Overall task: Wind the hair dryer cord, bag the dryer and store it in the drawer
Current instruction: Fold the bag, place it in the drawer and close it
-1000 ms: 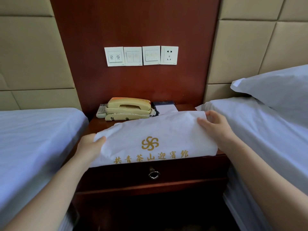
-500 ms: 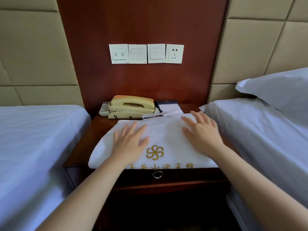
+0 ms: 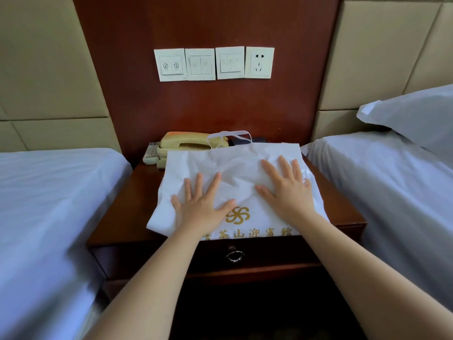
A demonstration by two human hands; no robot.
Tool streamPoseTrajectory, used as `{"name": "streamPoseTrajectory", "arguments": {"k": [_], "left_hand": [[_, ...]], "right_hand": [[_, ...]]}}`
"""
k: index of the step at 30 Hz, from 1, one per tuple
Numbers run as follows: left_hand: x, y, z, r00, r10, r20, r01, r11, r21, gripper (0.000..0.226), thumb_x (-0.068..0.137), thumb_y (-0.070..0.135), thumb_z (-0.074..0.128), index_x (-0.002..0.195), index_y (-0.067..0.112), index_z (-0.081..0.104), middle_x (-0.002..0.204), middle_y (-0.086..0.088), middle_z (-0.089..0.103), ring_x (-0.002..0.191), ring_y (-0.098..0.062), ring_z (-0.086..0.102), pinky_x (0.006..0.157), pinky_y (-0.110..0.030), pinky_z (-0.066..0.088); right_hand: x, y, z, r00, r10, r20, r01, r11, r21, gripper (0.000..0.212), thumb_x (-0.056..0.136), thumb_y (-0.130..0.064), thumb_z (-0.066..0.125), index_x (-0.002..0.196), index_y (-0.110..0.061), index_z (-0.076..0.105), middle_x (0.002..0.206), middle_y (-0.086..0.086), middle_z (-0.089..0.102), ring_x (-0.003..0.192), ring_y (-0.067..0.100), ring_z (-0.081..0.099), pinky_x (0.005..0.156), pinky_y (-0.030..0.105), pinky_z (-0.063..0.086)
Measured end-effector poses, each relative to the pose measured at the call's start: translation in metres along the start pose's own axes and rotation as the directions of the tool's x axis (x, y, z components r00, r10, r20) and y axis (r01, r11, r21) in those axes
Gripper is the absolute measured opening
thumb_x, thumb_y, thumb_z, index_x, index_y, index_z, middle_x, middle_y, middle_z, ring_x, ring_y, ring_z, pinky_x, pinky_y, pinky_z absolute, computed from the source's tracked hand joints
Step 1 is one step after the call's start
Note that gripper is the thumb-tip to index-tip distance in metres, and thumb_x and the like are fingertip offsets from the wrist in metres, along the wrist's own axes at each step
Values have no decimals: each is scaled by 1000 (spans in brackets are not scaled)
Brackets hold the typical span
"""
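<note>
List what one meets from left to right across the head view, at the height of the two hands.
left bed → left hand, flat on the white bag → right hand, also flat on it → right bed

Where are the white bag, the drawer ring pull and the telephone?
white bag [image 3: 235,165], head view, creased upper middle.
drawer ring pull [image 3: 235,256], head view, metal ring.
telephone [image 3: 181,138], head view, handset.

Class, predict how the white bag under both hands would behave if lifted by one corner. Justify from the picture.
The bag is probably floppy: it is creased and droops over the nightstand edge. Likely light, since it lies nearly flat under the left hand and right hand. It may slide on the polished wood.
</note>
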State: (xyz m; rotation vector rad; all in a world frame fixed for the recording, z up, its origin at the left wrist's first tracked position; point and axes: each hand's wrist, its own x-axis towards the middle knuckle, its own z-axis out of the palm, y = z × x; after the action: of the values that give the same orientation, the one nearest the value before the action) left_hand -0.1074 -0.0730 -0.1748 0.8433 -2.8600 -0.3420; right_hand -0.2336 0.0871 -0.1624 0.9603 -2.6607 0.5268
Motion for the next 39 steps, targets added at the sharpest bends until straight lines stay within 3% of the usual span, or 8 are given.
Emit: {"name": "streamPoseTrajectory", "arguments": {"k": [12, 17, 21, 26, 29, 33, 37, 39], "left_hand": [[1, 9, 4, 993, -76, -85, 77, 997, 1, 65, 93, 59, 15, 151, 34, -2, 161, 1, -4, 148, -23, -7, 115, -53, 2], [-36, 12, 0, 999, -21, -46, 23, 998, 52, 63, 96, 54, 12, 151, 27, 1, 161, 0, -1, 148, -20, -4, 115, -50, -3], [-82, 30, 2, 990, 124, -64, -128, 989, -72, 58, 100, 45, 22, 152, 23, 10, 161, 2, 4, 148, -15, -1, 116, -43, -3], [-138, 32, 24, 968, 133, -214, -180, 959, -219, 48, 99, 33, 35, 146, 20, 32, 155, 3, 27, 144, -12, 18, 116, -34, 9], [-161, 22, 46, 987, 57, -149, -97, 956, -276, 47, 99, 33, 38, 144, 20, 34, 154, 2, 30, 143, -14, 23, 117, -35, 15], [-172, -1, 60, 992, -22, -127, -10, 969, -247, 52, 98, 35, 39, 147, 20, 30, 158, 0, 20, 145, -17, 15, 115, -37, 15], [-163, -22, 57, 989, 18, -144, -32, 995, -94, 62, 98, 40, 36, 151, 23, 11, 161, 0, 0, 148, -18, -3, 117, -40, 8], [-157, -28, 55, 991, 16, -132, -25, 997, -67, 65, 98, 41, 35, 152, 24, 4, 161, 0, -6, 148, -18, -8, 117, -41, 7]], "right_hand": [[4, 5, 10, 962, 262, 75, -265, 964, 23, 67, 92, -59, 25, 146, -26, 4, 155, 6, 14, 141, 29, 15, 106, 59, 18], [-47, 22, -5, 987, 143, 69, -141, 990, -26, 58, 97, -45, 27, 147, -20, 12, 154, 3, 20, 143, 22, 14, 114, 49, 11], [-80, 22, -22, 991, 125, 56, -130, 986, 100, 55, 99, -38, 32, 148, -18, 18, 157, 3, 16, 146, 19, 6, 116, 42, 7], [-122, -5, -34, 993, 3, -115, 29, 963, 267, 39, 94, -28, 49, 130, -11, 51, 136, 8, 51, 129, 27, 42, 101, 38, 34], [-146, -19, -26, 999, -2, 46, -17, 913, 408, 33, 94, -27, 51, 123, -13, 57, 122, 2, 60, 109, 17, 55, 87, 28, 42], [-149, -30, -5, 959, 56, 278, -198, 833, 517, 35, 92, -26, 55, 124, -10, 57, 119, 5, 63, 93, 12, 56, 84, 22, 41], [-135, -41, 20, 890, 158, 428, -409, 691, 596, 40, 92, -26, 55, 127, -6, 56, 119, 5, 63, 113, 20, 58, 100, 30, 41], [-128, -50, 34, 851, 221, 477, -513, 546, 662, 33, 93, -25, 53, 119, -5, 60, 103, 3, 65, 101, 20, 65, 96, 39, 48]]}}
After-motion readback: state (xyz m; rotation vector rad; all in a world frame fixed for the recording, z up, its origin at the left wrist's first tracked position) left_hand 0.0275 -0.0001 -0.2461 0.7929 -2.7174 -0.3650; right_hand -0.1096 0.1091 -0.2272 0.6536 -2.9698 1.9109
